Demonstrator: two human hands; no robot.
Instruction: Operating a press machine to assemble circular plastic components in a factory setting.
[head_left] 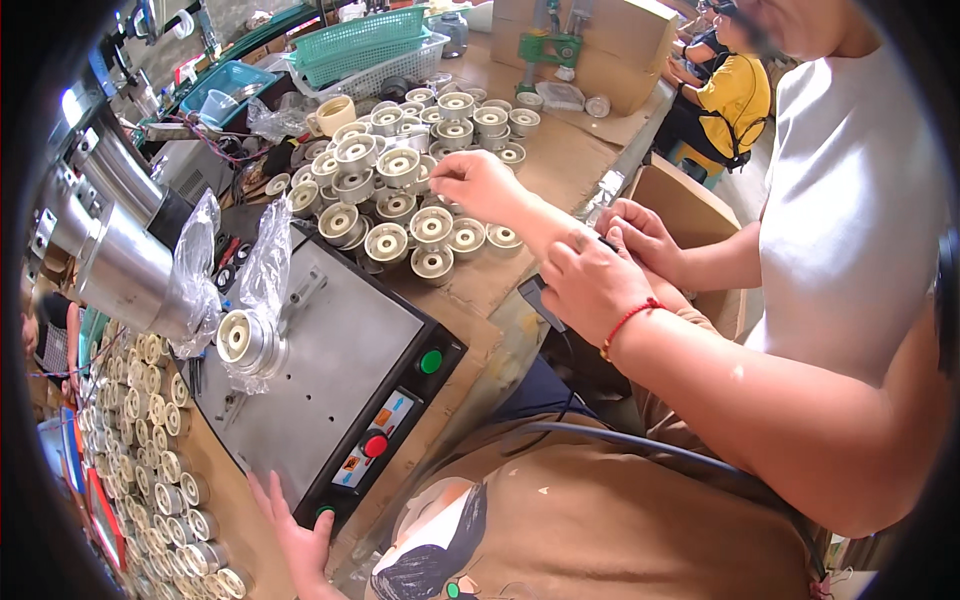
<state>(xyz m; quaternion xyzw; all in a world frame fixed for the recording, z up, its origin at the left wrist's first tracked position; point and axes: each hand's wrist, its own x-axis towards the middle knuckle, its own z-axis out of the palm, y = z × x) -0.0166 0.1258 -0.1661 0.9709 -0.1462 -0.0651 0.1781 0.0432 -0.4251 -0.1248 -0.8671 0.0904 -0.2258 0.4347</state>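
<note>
My left hand lies at the near corner of a press-like machine, fingers spread, its thumb on a green button. Beyond it, a round cream part stands on the metal plate, with clear plastic film around and above it. My right hand reaches out beside stacked round cream-and-metal parts, its fingers curled in with nothing visible between them. A co-worker's two hands are at my right wrist, around a small dark thing there that I cannot make out. A red bracelet circles that person's wrist.
Many more round parts stand in rows at the left. A large metal cylinder juts over the plate. Green and white baskets and a cup are at the back. The co-worker stands close at my right; another person in yellow sits behind.
</note>
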